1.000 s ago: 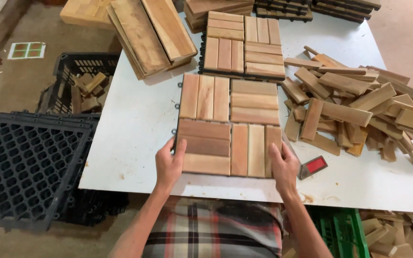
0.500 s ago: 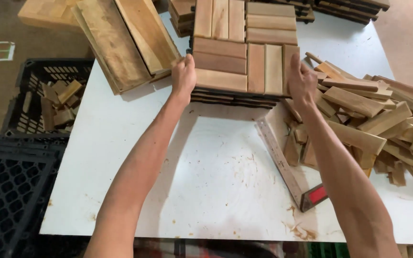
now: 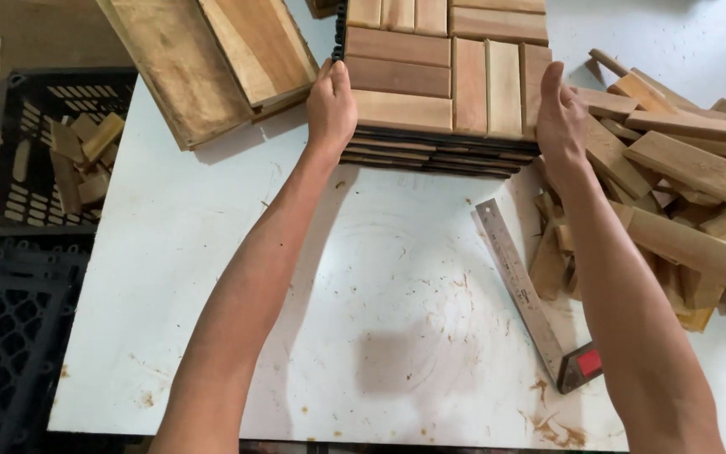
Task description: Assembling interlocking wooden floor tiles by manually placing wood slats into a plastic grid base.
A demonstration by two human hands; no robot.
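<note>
Item — slatted wood tile [image 3: 447, 71], top of a stack at the far edge of my white surface [image 3: 380, 319].

My left hand [image 3: 332, 105] presses flat on the tile's left edge, my right hand [image 3: 558, 113] on its right edge — both opened out, clasping it between them, arms reaching equally far. The tile lies straight ahead of me. Beside it: steel ruler [image 3: 523, 286], loose wood offcuts [image 3: 691, 193] to the right, black plastic crate [image 3: 52, 151] to the left.

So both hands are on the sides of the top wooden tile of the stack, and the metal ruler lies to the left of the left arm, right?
Not quite. The head view shows the metal ruler lying between the arms, beside the right arm. Left hand and right hand do flank the top wooden tile.
</note>
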